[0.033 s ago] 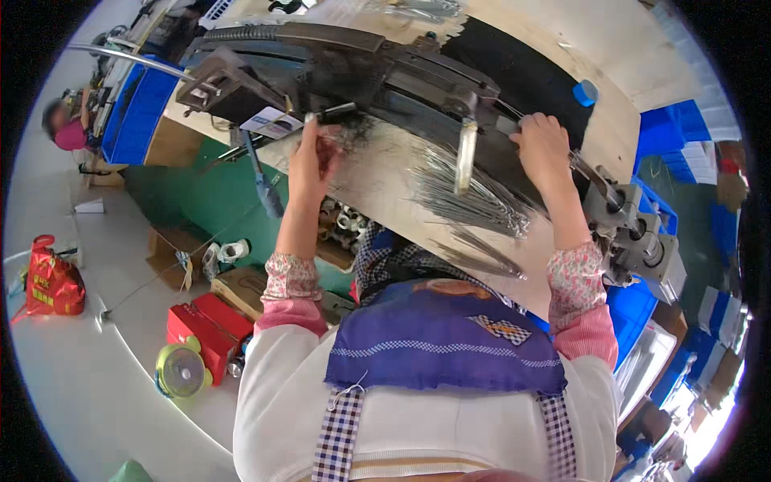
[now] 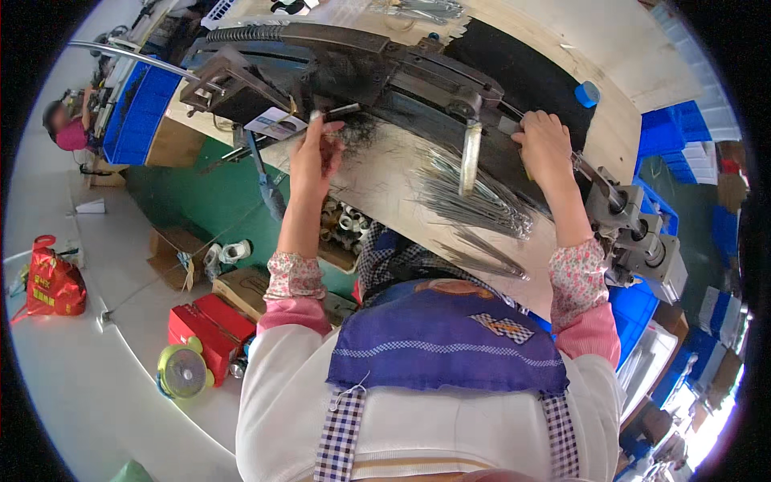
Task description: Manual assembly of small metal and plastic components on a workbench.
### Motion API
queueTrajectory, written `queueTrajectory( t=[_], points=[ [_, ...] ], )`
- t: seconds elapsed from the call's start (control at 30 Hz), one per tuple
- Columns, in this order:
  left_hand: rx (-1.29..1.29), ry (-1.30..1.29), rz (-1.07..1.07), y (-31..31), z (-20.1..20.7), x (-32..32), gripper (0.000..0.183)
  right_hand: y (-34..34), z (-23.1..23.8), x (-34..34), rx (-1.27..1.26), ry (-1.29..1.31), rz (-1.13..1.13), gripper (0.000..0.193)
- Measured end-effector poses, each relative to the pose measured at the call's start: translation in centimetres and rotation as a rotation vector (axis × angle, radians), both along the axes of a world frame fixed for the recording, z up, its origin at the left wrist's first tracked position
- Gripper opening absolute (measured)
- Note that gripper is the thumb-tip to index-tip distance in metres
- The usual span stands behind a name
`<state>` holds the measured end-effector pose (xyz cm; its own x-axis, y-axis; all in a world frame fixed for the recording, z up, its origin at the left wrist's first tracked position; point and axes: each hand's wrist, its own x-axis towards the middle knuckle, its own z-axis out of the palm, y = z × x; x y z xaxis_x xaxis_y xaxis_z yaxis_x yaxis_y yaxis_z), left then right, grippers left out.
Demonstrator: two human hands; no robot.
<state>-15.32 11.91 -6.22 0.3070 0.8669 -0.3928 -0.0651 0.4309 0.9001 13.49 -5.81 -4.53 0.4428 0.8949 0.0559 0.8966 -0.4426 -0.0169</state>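
My left hand is raised at the near side of a long dark metal machine. Its forefinger points up, with something pale at the tip, close to a short dark rod. The other fingers stand apart from it, and I see nothing held. My right hand rests at the machine's right end, fingers curled down beside a thin metal strip; what they grip is hidden. Between my hands, a pile of thin grey metal rods lies on the wooden table, partly behind an upright pale lever. A smaller bunch lies nearer me.
A metal clamp assembly stands right of my right forearm. A blue round cap sits on the far right of the table. Blue bins stand at the left. A green fan and red box are on the floor.
Both hands keep almost the same place and pose. The whole view has shifted very slightly.
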Motion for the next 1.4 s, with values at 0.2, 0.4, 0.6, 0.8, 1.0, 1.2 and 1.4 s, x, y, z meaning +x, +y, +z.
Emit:
queueTrajectory(
  t=[0.2,0.4,0.6,0.8,1.0,1.2,1.4],
  points=[
    [0.113,-0.114,-0.020,0.7,-2.1,0.5,0.025,0.9,-0.5,2.1,-0.093,0.096,-0.089,0.030],
    [0.431,-0.333,-0.111,-8.1,3.0,6.4,0.024,-0.3,-1.7,2.0,0.190,0.171,-0.094,0.026],
    [-0.400,-0.436,-1.081,-13.0,6.6,16.2,0.022,-6.2,0.1,-0.7,0.365,0.146,-0.122,0.028],
    [-0.360,-0.414,-0.725,-13.2,4.3,17.6,0.021,-7.6,-1.4,-3.0,0.398,0.256,-0.201,0.027],
    [-0.212,-0.402,-0.521,-12.9,4.8,17.0,0.019,-8.5,-1.8,-2.3,0.385,0.125,-0.015,0.010],
    [-0.054,-0.346,-0.419,-13.3,4.3,16.6,0.021,-9.3,9.6,-1.4,0.491,0.133,0.078,0.009],
    [-0.079,-0.351,-0.450,-14.1,4.5,17.1,0.022,-1.3,6.6,2.8,0.225,0.473,0.315,0.020]
  ],
)
